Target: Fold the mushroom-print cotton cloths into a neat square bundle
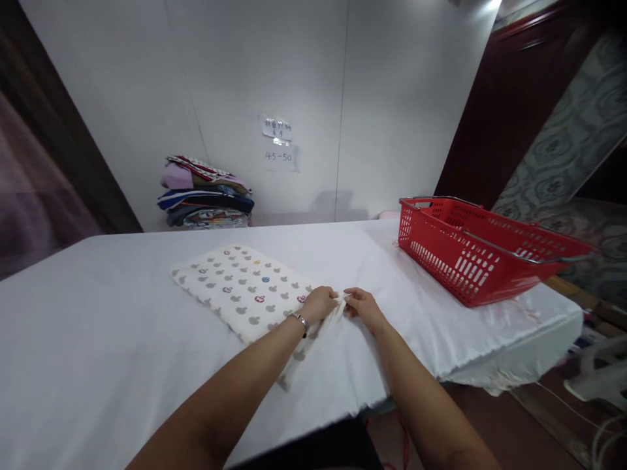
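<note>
A folded cream cloth [245,297] printed with grey apple shapes and a few coloured ones lies flat on the white-covered table [122,326]. My left hand [321,303], with a silver band at the wrist, is closed on the gathered right end of this cloth. Just to its right, my right hand [362,309] has its fingers and thumb pinched at the tip of the same bunched end. A loose flap of the cloth hangs towards me under my left forearm. What exactly lies between my fingertips is partly hidden.
A red plastic basket [441,251] with metal handles stands at the table's right end. Against the wall at the back left is a stack of folded clothes [208,196]. Paper signs [280,156] are taped to the wall. A white plastic stool [600,372] stands at lower right.
</note>
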Available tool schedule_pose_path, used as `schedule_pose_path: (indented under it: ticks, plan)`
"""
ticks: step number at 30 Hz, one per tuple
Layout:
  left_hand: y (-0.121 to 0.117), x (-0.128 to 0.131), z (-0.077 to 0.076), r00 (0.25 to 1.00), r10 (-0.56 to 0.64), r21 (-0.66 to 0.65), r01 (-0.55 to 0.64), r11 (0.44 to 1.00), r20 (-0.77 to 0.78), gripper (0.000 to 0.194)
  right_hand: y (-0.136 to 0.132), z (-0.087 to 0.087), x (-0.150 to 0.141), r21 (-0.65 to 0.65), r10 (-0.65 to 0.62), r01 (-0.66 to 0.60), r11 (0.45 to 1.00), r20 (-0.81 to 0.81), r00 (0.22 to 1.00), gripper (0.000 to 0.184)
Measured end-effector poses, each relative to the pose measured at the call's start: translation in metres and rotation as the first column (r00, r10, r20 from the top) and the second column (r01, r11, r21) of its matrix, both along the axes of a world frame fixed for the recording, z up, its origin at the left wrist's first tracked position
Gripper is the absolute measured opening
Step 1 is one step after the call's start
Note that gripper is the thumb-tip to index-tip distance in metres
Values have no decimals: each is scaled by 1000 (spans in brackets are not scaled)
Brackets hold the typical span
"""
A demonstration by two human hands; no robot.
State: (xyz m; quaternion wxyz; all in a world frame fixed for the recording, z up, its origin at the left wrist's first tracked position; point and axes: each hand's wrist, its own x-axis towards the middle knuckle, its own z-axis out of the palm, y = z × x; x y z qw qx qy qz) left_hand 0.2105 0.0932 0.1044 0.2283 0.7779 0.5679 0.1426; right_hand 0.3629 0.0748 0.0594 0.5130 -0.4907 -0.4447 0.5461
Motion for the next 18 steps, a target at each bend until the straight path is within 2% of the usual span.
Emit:
schedule_pose_path:
  ticks: [8, 18]
  plan:
    - [-10, 1, 9, 998, -60, -17, 61, 998, 8, 15, 3, 3, -3, -28, -60, 60, 998, -4, 998, 29]
    - [-11, 0, 10, 997, -66, -36, 67, 997, 30, 16, -2, 12, -6, 1, -51, 51, 999, 60, 997, 38]
